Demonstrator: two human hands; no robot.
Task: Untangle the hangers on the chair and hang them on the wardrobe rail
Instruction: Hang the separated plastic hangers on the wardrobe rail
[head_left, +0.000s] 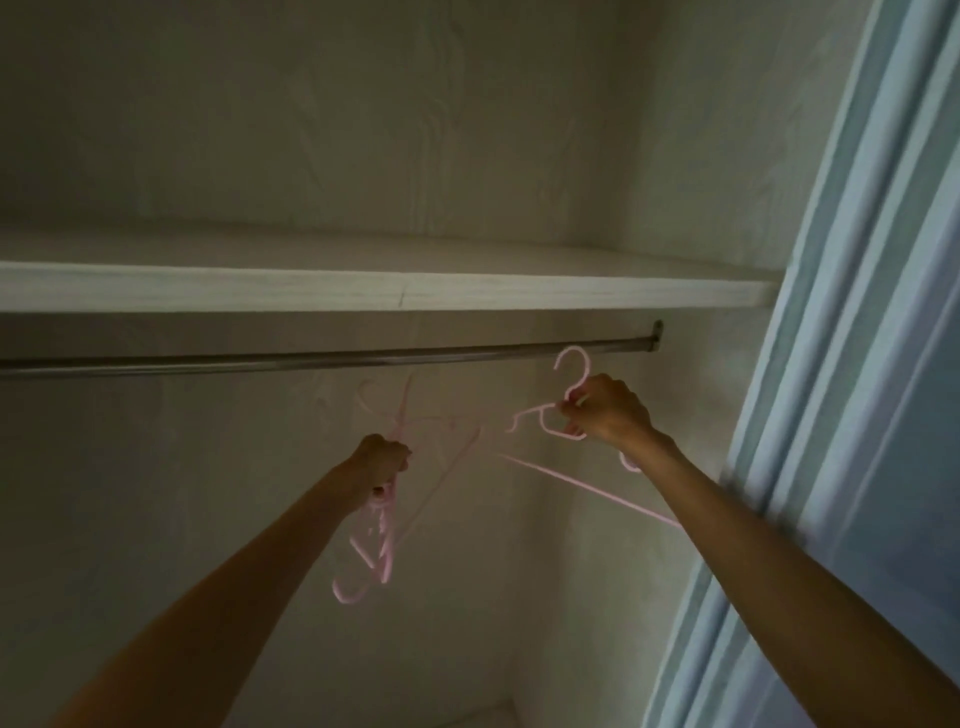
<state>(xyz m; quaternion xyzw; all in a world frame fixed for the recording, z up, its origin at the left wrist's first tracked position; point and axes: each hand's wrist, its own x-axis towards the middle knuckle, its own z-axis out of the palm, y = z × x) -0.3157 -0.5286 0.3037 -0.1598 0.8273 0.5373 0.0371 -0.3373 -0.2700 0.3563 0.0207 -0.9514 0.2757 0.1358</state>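
Right hand (605, 413) pinches a pink hanger (570, 387) just under the rail (311, 359); left hand (382, 462) grips a hanger bunch (371, 545)

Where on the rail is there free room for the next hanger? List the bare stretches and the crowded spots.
The rail looks bare from the left frame edge to its end bracket; nothing hangs on it yet. Crowding sits just beneath: the right hand lifts a pink hanger near the bracket, and the left hand grips a blurred bunch of hangers.

A pale wood-grain shelf (363, 291) spans the dim wardrobe interior, its front edge catching the light. To the right hangs a light blue curtain (857, 312) in long vertical folds, beside the wardrobe's side wall (701, 156)
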